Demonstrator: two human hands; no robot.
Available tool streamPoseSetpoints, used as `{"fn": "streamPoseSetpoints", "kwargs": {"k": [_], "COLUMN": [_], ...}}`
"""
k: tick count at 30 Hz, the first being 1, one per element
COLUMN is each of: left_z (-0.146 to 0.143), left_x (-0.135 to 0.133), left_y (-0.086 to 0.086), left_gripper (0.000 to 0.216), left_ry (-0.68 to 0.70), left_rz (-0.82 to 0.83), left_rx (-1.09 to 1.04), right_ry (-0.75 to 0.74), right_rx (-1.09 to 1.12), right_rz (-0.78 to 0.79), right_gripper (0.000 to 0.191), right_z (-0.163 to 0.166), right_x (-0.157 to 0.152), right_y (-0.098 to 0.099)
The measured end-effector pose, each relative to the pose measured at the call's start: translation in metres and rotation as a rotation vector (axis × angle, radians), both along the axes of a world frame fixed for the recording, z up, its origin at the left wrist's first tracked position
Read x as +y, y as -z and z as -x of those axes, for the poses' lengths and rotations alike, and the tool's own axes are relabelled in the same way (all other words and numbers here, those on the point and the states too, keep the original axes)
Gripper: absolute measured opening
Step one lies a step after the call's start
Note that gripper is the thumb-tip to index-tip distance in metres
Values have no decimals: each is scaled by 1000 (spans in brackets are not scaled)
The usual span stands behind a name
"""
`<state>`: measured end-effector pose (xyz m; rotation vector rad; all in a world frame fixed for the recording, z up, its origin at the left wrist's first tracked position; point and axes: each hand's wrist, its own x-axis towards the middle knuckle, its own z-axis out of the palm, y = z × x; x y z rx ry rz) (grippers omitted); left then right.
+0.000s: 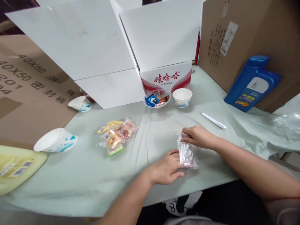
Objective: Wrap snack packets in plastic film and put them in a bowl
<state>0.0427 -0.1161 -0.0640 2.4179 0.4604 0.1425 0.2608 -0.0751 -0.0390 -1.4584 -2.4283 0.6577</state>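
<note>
A small clear plastic bag (188, 156) lies crinkled near the front of the table, with something pinkish showing at its lower edge. My right hand (200, 137) is closed on the bag's upper edge, pinching it between thumb and fingers. From the left, my left hand (167, 168) reaches to the bag, palm down. Its fingertips are hidden behind or inside the plastic, and I cannot tell which; the thumb stretches out apart, below the bag. Left of both hands sits a small pile of wrapped snacks (114, 139) in yellow and clear packaging.
At the back, a clear bowl of wrapped snacks (157, 99) stands beside a paper bowl (182, 97), before a white carton (166, 78). A white utility knife (213, 120) and blue bottle (252, 84) are right. Left are two tilted paper bowls (56, 140) and a yellow jug (18, 168).
</note>
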Motion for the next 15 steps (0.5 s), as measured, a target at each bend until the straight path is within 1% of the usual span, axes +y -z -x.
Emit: {"fn": "streamPoseSetpoints", "kwargs": {"k": [3,8,12,13,15], "left_z": [2,4,2,2,1], "left_x": [2,3,3,2,2], "left_y": [6,13,14,14,12], "left_gripper": [40,45,47,48,46], "left_ry": [-40,-90,-82,-80,-77], "left_rz": [9,16,5,9,23], "left_rx": [-17,-35,-63,-77,-126], "right_ry": [46,61,136,130,77], "right_rx": [-150,-236,-279,-267,-165], "right_rz": [-47,-108,-190,-180,-137], "right_gripper": [16,18,33,31,16], "right_z": [10,15,16,16,14], "right_x": [4,5,4,5,6], "right_y": [13,23,26,27,26]}}
